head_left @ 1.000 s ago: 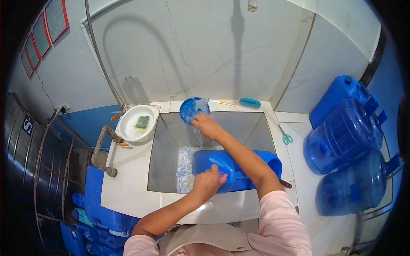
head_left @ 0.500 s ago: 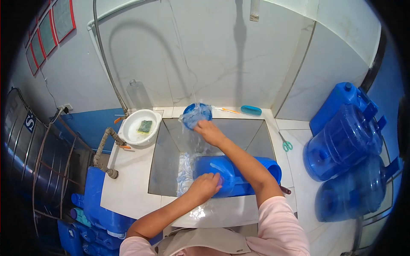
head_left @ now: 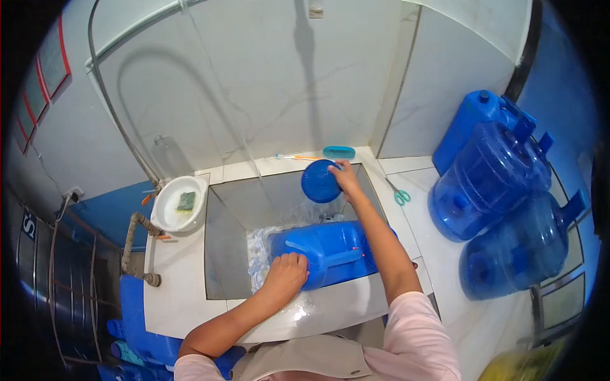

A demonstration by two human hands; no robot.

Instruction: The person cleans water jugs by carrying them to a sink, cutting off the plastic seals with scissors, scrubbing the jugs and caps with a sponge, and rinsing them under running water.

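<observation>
My right hand [head_left: 346, 180] grips a round blue lid [head_left: 319, 182] by its rim, over the far right part of the sink [head_left: 232, 273]. A large blue jug [head_left: 327, 244] lies on its side in the sink, its handle facing me. My left hand [head_left: 289, 273] is closed with fingers curled against the near left part of the jug; its palm side is hidden. A thin stream of water [head_left: 255, 159] falls from above, left of the lid. Splashing water [head_left: 257, 257] shows on the sink floor beside the jug.
A white basin [head_left: 165, 213] with a green and yellow sponge [head_left: 186, 201] sits left of the sink. A teal brush [head_left: 338, 152] and toothbrush [head_left: 295, 157] lie on the back ledge. Scissors [head_left: 400, 195] and large blue water bottles [head_left: 480, 184] stand to the right.
The lid has moved right and out of the falling water, held in my right hand. My left hand stays at the jug, fingers more curled. The view has shifted right.
</observation>
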